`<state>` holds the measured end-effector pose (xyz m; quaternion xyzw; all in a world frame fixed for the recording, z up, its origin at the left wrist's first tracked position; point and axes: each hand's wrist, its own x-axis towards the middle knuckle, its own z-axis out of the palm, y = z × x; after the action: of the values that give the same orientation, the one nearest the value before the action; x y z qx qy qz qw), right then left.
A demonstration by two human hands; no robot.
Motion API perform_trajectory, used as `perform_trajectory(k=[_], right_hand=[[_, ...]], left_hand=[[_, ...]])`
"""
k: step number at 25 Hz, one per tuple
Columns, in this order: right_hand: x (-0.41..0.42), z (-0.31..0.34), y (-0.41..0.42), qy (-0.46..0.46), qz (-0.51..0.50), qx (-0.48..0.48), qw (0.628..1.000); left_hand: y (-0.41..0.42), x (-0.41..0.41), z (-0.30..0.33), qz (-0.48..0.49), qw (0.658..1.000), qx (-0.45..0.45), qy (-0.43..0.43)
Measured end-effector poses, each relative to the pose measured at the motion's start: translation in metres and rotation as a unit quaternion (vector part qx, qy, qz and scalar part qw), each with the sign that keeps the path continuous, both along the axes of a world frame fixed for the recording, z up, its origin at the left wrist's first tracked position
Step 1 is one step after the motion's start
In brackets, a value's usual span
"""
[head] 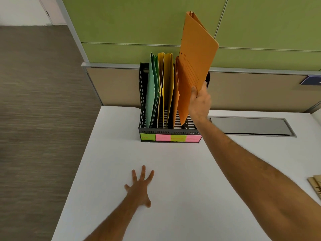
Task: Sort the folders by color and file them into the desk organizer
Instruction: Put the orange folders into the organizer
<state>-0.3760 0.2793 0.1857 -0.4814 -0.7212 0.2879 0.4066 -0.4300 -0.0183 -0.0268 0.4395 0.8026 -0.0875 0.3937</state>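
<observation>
While flat on the white bench (pixel 173 171), left hand (pixel 139 189) released, fingers spread, palm down, grasping nothing. Ahead of that hand and a little to its right, black desk organizer (pixel 142 94) at the back edge of the bench, against the green partition (pixel 130 26). Along the organizer's front lip, sticky labels (pixel 171 137): green, pink, yellow-green, pink, their writing too blurred to read. In the leftmost slot, farthest from the right hand, green folders (pixel 152 91) upright, leaning slightly. Just beside them toward the right hand, yellow folders (pixel 167 87), also upright. Next over, another orange folder (pixel 175 101) standing in its slot, mostly hidden. Right hand (pixel 199 101) clenched on the lower right edge of the held orange folder (pixel 196 60), thumb on the near face, fingers behind. Folder tilted, top leaning right and well above the organizer, lower corner dipped into the rightmost part of the organizer, just beside the standing orange one; whether it touches the base, cannot tell. To the right of that hand, grey cable hatch (pixel 250 126) set into the bench. Far right, beyond the right forearm, edge of some brown papers (pixel 316 185) on the bench.
</observation>
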Motion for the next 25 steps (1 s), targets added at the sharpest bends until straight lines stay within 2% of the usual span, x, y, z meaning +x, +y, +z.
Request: perform_trajectory(k=[5, 8, 10, 12, 15, 21, 25], right_hand=[[0.000, -0.038, -0.002, -0.100, 0.086, -0.085, 0.988], [0.007, -0.076, -0.001, -0.216, 0.178, -0.120, 0.952], [0.017, -0.099, -0.006, -0.285, 0.193, -0.126, 0.930], [0.029, -0.116, -0.017, -0.283, 0.192, -0.133, 0.930], [0.047, -0.134, -0.041, -0.231, 0.210, -0.133, 0.941], [0.121, -0.169, -0.108, -0.290, 0.222, -0.141, 0.920], [0.179, -0.183, -0.156, -0.296, 0.230, -0.144, 0.916]], left_hand=[[-0.001, 0.000, -0.003, 0.005, 1.000, 0.002, -0.001], [-0.002, 0.000, -0.005, 0.001, 1.000, 0.010, 0.007], [-0.001, 0.000, -0.006, 0.002, 1.000, 0.011, 0.005], [-0.002, -0.001, -0.009, 0.001, 1.000, 0.015, 0.004], [-0.002, -0.001, -0.008, 0.004, 1.000, 0.021, 0.005], [-0.007, 0.001, 0.000, 0.003, 0.999, 0.032, 0.021], [-0.013, 0.031, 0.012, -0.016, 0.997, 0.067, 0.031]])
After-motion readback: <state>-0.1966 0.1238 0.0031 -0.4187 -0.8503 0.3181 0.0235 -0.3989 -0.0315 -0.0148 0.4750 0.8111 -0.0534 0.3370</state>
